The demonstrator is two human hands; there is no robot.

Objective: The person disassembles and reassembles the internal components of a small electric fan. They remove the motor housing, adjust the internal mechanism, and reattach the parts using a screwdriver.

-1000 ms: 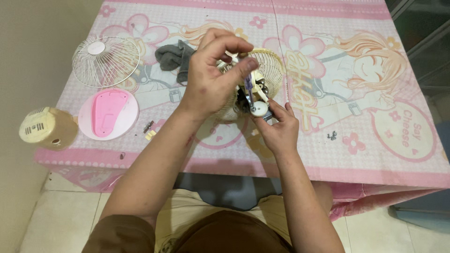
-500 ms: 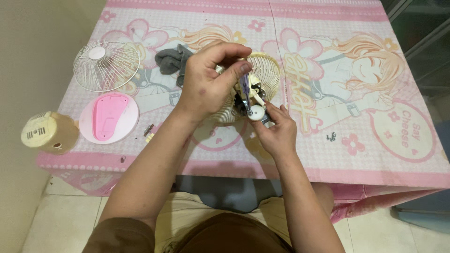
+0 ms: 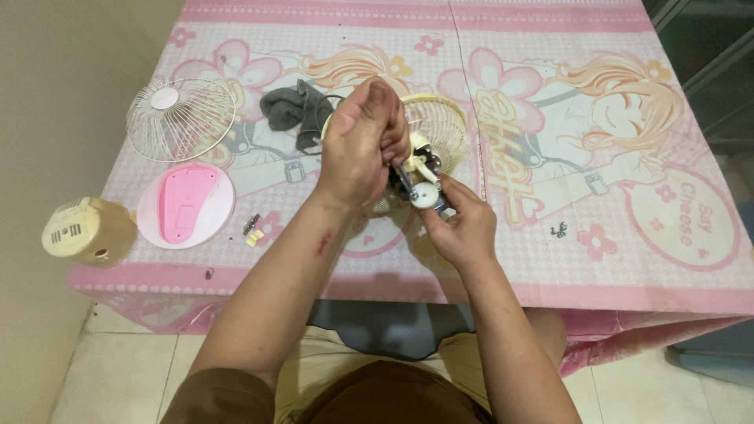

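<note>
Mid-table, toward its near edge, the fan motor (image 3: 420, 184) sits gripped from below by the right hand (image 3: 463, 228); the left hand (image 3: 361, 145) has slid lower over it since a second ago, fist closed, contents hidden; work looks ongoing.

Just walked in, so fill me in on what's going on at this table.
A person seated at a table with a pink cartoon cloth has a small fan in pieces. The left hand grips the motor assembly from above and the right hand supports it from below, with the rear wire guard behind. A loose front grille, a pink base plate, a grey cloth and small screws lie around.
</note>
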